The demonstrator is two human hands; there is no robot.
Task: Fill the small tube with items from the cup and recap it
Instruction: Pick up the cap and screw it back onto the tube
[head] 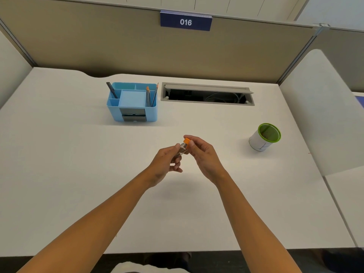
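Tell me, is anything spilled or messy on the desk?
Nothing looks spilled. The cup stands upright on the desk, apart from the hands. The left hand holds the tube and the right hand pinches its orange cap. The blue organizer looks tidy.

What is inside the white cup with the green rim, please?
The white cup shows a green inner wall with a few small dark specks low down. What they are is too small to tell, and the near wall hides the bottom.
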